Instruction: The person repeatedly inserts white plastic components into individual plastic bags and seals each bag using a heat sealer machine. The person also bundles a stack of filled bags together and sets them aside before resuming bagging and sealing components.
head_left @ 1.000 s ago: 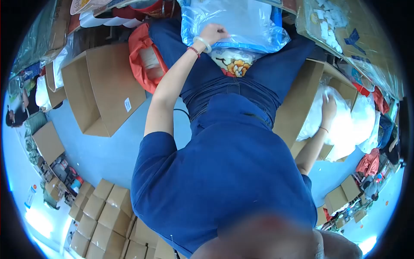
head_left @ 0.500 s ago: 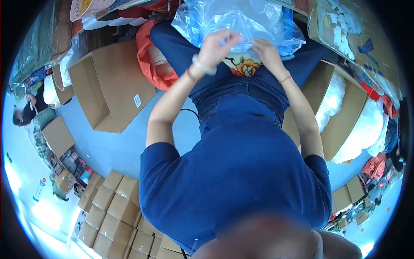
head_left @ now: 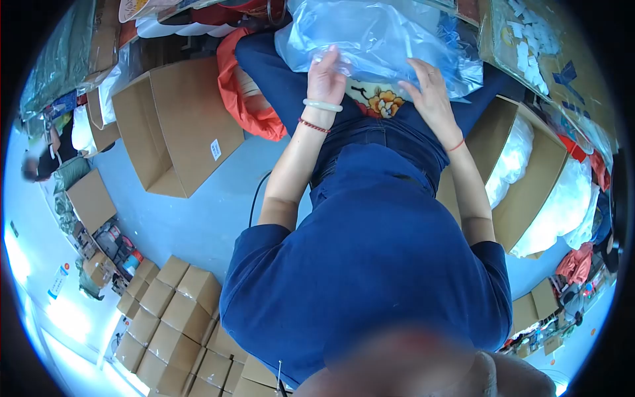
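Observation:
A clear plastic bag lies crumpled over the person's lap, with blue showing at its right side. My left hand, with a pale bangle and a red bracelet at the wrist, is closed on the bag's near left edge. At the near right edge, my right hand has its fingers apart, the fingertips at the plastic. Between the hands, a flowered cloth shows below the bag.
An open carton and a red bag stand at the left. Another carton with white plastic bags is at the right. Stacked boxes lie behind. A person is at the far left.
My right hand has left the white bags in the right carton and come to the lap bag. The plastic is now spread over the lap, and my left hand has turned at its edge.

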Tool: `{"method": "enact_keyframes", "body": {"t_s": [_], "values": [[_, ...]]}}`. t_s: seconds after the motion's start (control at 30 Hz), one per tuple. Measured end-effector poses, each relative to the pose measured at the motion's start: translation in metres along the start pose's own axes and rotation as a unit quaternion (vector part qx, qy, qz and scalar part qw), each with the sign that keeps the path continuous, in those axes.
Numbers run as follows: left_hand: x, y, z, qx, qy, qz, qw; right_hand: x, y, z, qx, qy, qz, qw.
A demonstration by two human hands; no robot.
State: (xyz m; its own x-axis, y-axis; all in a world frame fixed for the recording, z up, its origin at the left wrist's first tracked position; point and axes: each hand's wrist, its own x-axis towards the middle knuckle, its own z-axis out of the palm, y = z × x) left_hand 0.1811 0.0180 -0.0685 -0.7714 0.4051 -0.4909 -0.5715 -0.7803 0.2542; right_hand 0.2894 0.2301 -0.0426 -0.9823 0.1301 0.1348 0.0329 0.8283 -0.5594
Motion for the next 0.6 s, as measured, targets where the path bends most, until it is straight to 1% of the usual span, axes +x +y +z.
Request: {"method": "enact_keyframes", "body": {"t_s": [0.03,0.07,0.1,0.13,0.17,0.2,0.23,0.27,0.3,0.33,0.37,0.4,0.43,0.47,0.5,0.53,0.57,0.6], "values": [[0.004,-0.004,0.003,0.062,0.014,0.038,0.997,0.007,-0.025,-0.014,-0.005,0.008,-0.048,0.999],[0.005,-0.008,0.007,0.125,0.029,0.074,0.989,0.013,-0.041,-0.008,-0.003,0.007,-0.05,0.999],[-0.001,-0.013,0.02,0.137,0.029,0.085,0.986,0.02,-0.055,-0.001,0.003,0.003,-0.052,0.999],[0.001,-0.018,0.02,0.167,0.015,0.091,0.982,0.027,-0.059,0.005,0.007,0.001,-0.054,0.998],[0.004,-0.022,0.022,0.196,0.001,0.097,0.976,0.032,-0.047,0.028,0.008,-0.013,-0.058,0.998],[-0.007,-0.022,0.041,0.248,0.026,0.149,0.957,0.033,-0.041,0.038,0.01,-0.009,-0.059,0.998],[-0.008,-0.014,0.041,0.25,0.023,0.154,0.956,0.036,-0.035,0.044,0.074,-0.014,-0.041,0.996],[-0.009,0.0,0.038,0.229,-0.014,0.13,0.965,0.04,-0.027,0.049,0.138,-0.022,-0.024,0.99],[-0.014,0.01,0.031,0.208,-0.046,0.099,0.972,0.04,-0.02,0.049,0.209,0.003,-0.016,0.978],[-0.015,0.016,0.016,0.175,-0.034,0.08,0.981,0.04,-0.023,0.044,0.211,0.002,-0.013,0.977],[-0.009,0.014,0.0,0.175,-0.036,0.08,0.981,0.043,-0.023,0.036,0.254,-0.077,0.066,0.962],[-0.008,0.014,-0.001,0.136,-0.066,0.05,0.987,0.045,-0.023,0.031,0.294,-0.157,0.145,0.932],[-0.007,0.013,-0.001,0.097,-0.095,0.02,0.991,0.046,-0.019,0.034,0.294,-0.155,0.144,0.932],[-0.001,0.002,0.003,0.148,0.011,0.051,0.988,0.049,-0.009,0.041,0.351,-0.115,0.167,0.914],[0.003,0.003,-0.009,0.119,-0.001,0.047,0.992,0.051,0.002,0.047,0.406,-0.075,0.19,0.891],[0.008,0.003,-0.027,0.089,-0.013,0.043,0.995,0.056,0.026,0.055,0.495,-0.019,0.247,0.833],[0.009,0.013,-0.04,0.119,-0.019,0.051,0.991,0.062,0.053,0.058,0.576,0.037,0.299,0.76],[0.012,0.034,-0.068,0.136,-0.015,0.043,0.99,0.067,0.068,0.053,0.66,0.11,0.362,0.649]]}}
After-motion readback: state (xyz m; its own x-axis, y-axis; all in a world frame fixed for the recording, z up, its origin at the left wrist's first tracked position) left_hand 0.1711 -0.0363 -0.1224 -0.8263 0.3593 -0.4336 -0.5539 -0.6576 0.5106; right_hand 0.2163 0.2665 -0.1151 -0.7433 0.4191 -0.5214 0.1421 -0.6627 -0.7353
